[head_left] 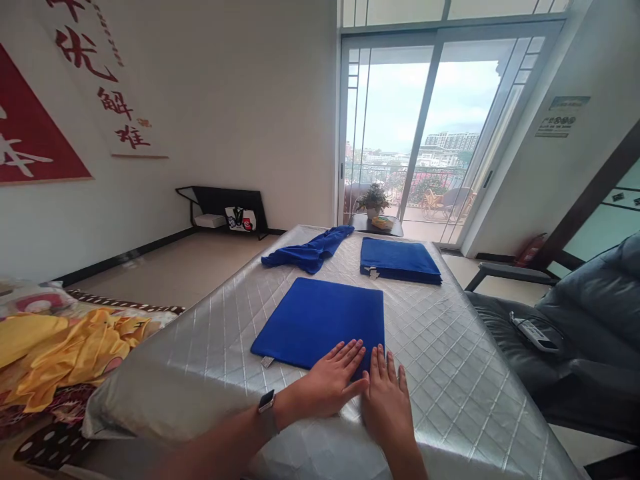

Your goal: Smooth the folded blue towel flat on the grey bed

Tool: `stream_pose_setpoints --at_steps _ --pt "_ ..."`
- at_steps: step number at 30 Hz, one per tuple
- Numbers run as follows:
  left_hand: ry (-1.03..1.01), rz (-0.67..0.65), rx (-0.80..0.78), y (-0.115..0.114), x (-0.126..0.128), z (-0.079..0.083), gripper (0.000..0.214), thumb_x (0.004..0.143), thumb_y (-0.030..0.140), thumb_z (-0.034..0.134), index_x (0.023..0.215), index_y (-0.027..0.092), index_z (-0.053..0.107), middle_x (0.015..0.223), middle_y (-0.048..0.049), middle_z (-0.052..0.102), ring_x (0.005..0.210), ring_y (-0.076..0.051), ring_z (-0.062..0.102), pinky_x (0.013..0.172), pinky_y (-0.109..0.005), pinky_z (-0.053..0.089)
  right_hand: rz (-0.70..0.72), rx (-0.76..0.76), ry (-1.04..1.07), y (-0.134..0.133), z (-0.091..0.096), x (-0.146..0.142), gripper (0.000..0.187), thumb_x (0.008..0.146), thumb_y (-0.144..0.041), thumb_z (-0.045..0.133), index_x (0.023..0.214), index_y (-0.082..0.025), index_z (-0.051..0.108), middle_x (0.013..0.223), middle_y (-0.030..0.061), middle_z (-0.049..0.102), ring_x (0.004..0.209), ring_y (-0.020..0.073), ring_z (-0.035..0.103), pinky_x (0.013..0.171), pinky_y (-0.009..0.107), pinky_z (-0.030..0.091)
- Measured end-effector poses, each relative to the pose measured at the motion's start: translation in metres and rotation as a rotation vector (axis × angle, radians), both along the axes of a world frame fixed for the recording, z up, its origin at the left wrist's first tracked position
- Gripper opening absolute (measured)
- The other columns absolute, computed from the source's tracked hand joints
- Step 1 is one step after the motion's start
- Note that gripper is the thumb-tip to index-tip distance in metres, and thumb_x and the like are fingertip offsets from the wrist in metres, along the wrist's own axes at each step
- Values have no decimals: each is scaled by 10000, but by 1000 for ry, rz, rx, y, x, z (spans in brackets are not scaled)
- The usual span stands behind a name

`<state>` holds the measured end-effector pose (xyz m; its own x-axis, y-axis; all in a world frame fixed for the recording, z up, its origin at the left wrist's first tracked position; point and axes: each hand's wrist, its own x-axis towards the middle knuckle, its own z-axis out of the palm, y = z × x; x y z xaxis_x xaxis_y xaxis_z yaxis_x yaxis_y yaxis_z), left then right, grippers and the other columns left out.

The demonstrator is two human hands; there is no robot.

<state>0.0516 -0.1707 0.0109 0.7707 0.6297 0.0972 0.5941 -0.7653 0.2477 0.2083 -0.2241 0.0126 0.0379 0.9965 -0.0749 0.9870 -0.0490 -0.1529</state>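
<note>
My left hand [336, 375] and right hand [387, 397]: fingers straight, slightly apart | Blue cloth [323, 317]: near-right corner under my fingers | Blue stack [400, 259]: beyond, right

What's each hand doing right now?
Left hand: open, on the nearest blue cloth, holding nothing.
Right hand: open, at that cloth's near right corner, holding nothing.

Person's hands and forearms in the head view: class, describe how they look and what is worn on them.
Both the left hand and the right hand are ungloved, with no rings visible. The left wrist wears a smartwatch with a dark, rectangular face and a greyish band. The right wrist shows nothing worn. No sleeves are visible on the forearms.
</note>
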Motion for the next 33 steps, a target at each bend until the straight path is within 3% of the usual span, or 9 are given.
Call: stream_pose_setpoints --at_steps 8,13,19,26,33 --pt "95 456 28 17 -107 -16 668 1024 599 253 1566 228 128 1629 -73 183 1503 -244 207 1221 -458 204 -42 46 19 0 0 -2 597 1005 -309 209 1568 -114 228 1638 49 139 1521 226 113 1230 486 86" --pt "115 603 -5 18 -152 -21 766 995 659 250 1568 181 78 1636 -90 127 1505 -260 197 1217 -474 203 -51 19 6 0 1 -1 602 1010 -342 178 1575 -136 199 1640 24 127 1521 208 81 1238 473 92" --pt "53 643 97 15 -149 -30 768 994 654 262 1581 175 134 1630 -88 202 1498 -258 229 1217 -468 211 -30 -1 -52 1 2 0 596 1002 -309 197 1566 -122 240 1633 34 137 1517 215 102 1238 478 109" --pt "25 659 64 13 -146 -24 804 984 672 257 1577 134 186 1619 -117 228 1496 -268 231 1215 -472 230 -22 34 -91 3 -6 3 599 998 -314 191 1560 -120 267 1626 21 177 1515 216 112 1234 479 144" --pt "-19 654 67 14 -146 -31 791 983 665 292 1578 153 192 1620 -107 215 1488 -285 251 1205 -493 258 -58 46 -70 5 -10 3 597 991 -307 217 1559 -142 298 1621 39 243 1508 207 172 1227 484 171"
